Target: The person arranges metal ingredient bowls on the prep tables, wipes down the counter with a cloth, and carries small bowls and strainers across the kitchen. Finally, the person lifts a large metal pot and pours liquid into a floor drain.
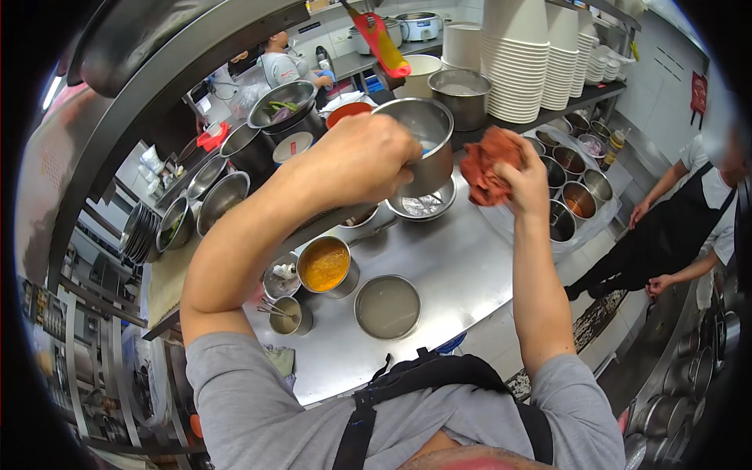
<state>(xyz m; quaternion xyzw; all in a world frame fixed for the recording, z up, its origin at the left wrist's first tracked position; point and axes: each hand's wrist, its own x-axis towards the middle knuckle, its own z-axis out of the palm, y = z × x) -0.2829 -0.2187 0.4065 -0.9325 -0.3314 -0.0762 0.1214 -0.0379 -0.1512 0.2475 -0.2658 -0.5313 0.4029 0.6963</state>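
My left hand (384, 153) is closed at the near rim of a deep steel pot (435, 160); how the fingers grip it is partly hidden. The pot overlaps a steel bowl (427, 205) with a shiny, foil-like bottom. In my right hand (523, 176), just right of the pot, is a crumpled red-brown cloth (487, 166). Below them on the steel counter (446, 274) stand a pot of orange liquid (324, 265), a round container of cloudy liquid (388, 307) and a small pot with spoons (291, 316).
Stacked white tubs (513, 63) and another steel pot (460, 98) line the back. Steel containers of sauces (578, 200) stand at right, bowls (223, 202) at left. A person in a black apron (666, 211) is at right; another person (280, 66) works behind. A red-yellow spatula (380, 47) hangs overhead.
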